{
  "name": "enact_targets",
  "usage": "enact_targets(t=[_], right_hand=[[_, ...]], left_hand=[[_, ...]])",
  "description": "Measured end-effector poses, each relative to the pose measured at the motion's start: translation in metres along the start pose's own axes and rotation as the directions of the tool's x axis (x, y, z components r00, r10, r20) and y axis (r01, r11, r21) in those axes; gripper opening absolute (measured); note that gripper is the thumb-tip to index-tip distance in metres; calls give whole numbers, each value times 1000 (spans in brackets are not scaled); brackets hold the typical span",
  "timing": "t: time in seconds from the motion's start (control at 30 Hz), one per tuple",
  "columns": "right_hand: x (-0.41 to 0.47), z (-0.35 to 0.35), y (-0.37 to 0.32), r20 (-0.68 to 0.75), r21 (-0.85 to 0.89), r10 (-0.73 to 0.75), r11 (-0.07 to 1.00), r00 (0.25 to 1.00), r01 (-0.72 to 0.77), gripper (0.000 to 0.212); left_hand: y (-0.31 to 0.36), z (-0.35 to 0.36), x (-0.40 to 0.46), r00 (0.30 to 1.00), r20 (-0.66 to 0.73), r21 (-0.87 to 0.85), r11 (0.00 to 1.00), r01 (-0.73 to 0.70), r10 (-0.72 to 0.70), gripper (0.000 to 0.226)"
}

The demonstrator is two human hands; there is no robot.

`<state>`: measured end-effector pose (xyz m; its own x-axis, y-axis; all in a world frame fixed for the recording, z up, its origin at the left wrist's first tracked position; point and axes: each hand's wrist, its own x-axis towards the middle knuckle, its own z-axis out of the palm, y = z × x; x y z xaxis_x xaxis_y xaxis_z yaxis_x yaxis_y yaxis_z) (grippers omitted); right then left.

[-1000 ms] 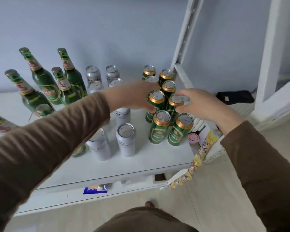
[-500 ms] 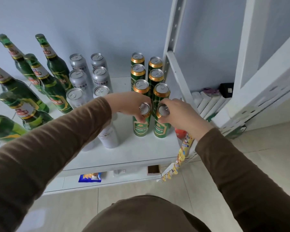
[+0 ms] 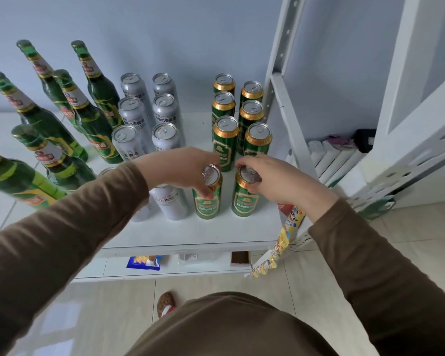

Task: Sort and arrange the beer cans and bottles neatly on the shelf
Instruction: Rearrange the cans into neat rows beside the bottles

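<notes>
Nearest the camera, two brown sleeves are seen reaching over the front edge of the white shelf (image 3: 190,235). The left hand (image 3: 183,168) is curled over the rim of the left front green can (image 3: 207,199), with fingers and thumb wrapped round its top so that the can is gripped. The right hand (image 3: 275,176) is likewise closed round the top of the right front green can (image 3: 245,196), which is grasped at the rim. Both cans stand upright on the shelf, side by side with a small gap between them. Just to the left, a silver can (image 3: 170,201) is partly hidden under the left forearm. Behind the held pair, six more green cans (image 3: 225,147) are lined up in two columns. Further left, silver cans (image 3: 162,140) are set in two columns, and green bottles (image 3: 88,119) are grouped beyond them.
</notes>
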<state>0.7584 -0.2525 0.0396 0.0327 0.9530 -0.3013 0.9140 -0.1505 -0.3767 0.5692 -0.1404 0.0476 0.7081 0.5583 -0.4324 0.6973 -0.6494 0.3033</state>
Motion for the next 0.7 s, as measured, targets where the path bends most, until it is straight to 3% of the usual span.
enact_targets(t=[0.13,0.3,0.37,0.47,0.53,0.7], right_hand=[[1,-3,-1,35,-26,12,1000,999,-11,60],[-3,-17,-6,84,-2,49,999,995,-49,73],[-4,-28,-9,19,24,70,997,997,-71,71],[4,-45,-14,-229,13,135,991,964,-136,57],[17,-50,-15,-332,4,183,981,925,-192,53],[57,-44,-4,-280,32,307,950,910,-311,66]], left_hand=[[2,1,3,1000,20,29,1000,-5,4,81],[4,-20,6,990,143,71,997,-1,-9,89],[5,-38,11,996,84,56,998,7,-12,83],[4,-63,32,984,-179,-7,1000,-6,5,67],[3,-72,51,959,-283,-62,998,-20,2,66],[6,-68,95,983,-175,49,998,-46,54,84]])
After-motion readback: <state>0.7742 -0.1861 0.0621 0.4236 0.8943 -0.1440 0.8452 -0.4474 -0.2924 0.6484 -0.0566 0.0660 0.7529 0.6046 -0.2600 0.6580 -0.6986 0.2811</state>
